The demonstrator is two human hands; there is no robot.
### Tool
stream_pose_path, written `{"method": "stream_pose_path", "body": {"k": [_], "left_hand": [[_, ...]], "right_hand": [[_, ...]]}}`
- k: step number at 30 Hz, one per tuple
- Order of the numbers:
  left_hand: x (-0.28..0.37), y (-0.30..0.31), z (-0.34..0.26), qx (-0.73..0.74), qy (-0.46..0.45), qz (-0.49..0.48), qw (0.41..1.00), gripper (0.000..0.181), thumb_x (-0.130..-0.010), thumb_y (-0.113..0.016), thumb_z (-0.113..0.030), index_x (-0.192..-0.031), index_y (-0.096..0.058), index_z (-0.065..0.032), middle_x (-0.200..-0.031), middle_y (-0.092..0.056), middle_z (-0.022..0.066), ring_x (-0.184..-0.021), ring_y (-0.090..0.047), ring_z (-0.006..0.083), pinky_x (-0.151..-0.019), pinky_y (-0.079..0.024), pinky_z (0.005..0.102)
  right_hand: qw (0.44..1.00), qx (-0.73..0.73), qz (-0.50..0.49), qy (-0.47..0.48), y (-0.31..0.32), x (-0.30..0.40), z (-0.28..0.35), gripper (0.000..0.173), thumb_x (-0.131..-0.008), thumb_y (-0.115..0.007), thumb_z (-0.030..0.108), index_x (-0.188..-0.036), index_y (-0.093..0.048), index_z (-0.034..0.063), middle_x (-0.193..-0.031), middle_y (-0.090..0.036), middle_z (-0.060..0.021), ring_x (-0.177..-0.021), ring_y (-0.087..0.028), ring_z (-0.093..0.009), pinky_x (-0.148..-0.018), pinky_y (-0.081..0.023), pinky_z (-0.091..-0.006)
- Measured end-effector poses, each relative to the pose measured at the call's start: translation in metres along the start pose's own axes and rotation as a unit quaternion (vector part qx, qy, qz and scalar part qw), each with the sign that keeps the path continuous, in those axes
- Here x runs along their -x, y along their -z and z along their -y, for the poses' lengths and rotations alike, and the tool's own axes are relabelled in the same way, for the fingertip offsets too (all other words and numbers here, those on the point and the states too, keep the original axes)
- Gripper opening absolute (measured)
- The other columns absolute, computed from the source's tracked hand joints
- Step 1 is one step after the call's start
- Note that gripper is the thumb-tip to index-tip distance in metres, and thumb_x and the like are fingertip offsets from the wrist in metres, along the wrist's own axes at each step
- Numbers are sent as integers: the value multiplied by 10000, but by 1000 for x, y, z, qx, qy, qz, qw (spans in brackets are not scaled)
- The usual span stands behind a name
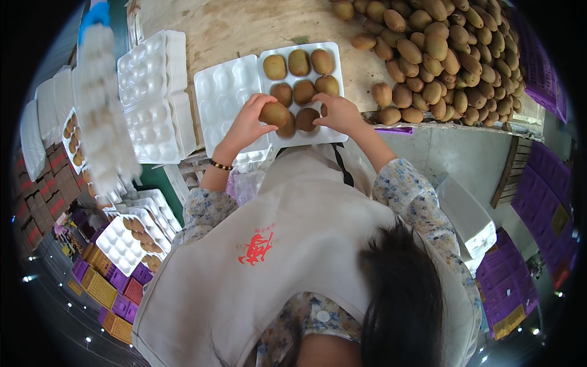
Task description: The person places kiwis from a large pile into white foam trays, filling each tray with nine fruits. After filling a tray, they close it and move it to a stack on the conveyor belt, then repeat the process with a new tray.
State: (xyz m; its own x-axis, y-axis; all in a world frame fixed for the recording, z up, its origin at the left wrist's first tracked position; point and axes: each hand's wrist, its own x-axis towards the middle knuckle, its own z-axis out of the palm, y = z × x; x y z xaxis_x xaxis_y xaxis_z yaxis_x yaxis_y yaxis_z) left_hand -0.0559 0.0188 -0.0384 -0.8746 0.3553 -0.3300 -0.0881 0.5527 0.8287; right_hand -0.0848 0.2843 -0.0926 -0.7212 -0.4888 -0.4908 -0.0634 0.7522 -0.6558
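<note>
A white foam tray with a hinged lid lies before me, its right half (336, 55) holding kiwifruit in rows and its left half (229, 85) bare. My left hand (247, 121) grips a kiwifruit (274, 114) between thumb and fingers, over the lower left of the filled half. Beneath it another kiwifruit (287, 127) is partly covered. At the lower right corner, my right hand (341, 113) has thumb and fingers around a kiwifruit (324, 110) mostly hidden by the hand. Its thumb tip is close to a darker kiwifruit (307, 119) in the front row.
A large heap of kiwifruit (440, 59) covers the right of the wooden table (220, 27). Stacked empty foam trays (146, 96) stand left. Farther left are a blurred stack of trays (103, 105) and filled trays (142, 238). Purple crates (504, 280) sit at lower right.
</note>
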Motion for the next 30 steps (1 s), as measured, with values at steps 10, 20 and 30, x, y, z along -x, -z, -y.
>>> {"method": "stream_pose_path", "body": {"k": [10, 20, 30], "left_hand": [[-42, -30, -25, -31, -74, 67, 995, 555, -684, -741, -24, -1194, -531, -78, -1255, -481, 85, -1183, -466, 293, -1010, -410, 365], [-88, -52, -52, 15, -197, 178, 964, 562, -708, -701, 14, -1232, -521, -77, -1315, -452, 93, -1203, -464, 294, -1032, -398, 375], [-38, -85, -1, -317, -93, 72, 941, 661, -592, -858, -231, -1156, -549, -77, -1083, -457, 108, -1040, -469, 280, -825, -442, 400]], "right_hand": [[981, 63, -120, -139, -56, 34, 16, 606, -891, -599, 260, -1377, -363, -14, -1208, -467, -263, -1096, -487, -413, -870, -456, -479], [797, -589, -115, -66, -1, 53, -12, 489, -934, -588, 230, -1351, -434, 25, -1091, -619, -142, -1025, -580, -149, -815, -505, -324], [894, -161, -363, -209, 15, 33, -64, 524, -808, -739, 326, -1163, -549, -10, -1028, -640, -194, -981, -626, -297, -854, -502, -391]]}}
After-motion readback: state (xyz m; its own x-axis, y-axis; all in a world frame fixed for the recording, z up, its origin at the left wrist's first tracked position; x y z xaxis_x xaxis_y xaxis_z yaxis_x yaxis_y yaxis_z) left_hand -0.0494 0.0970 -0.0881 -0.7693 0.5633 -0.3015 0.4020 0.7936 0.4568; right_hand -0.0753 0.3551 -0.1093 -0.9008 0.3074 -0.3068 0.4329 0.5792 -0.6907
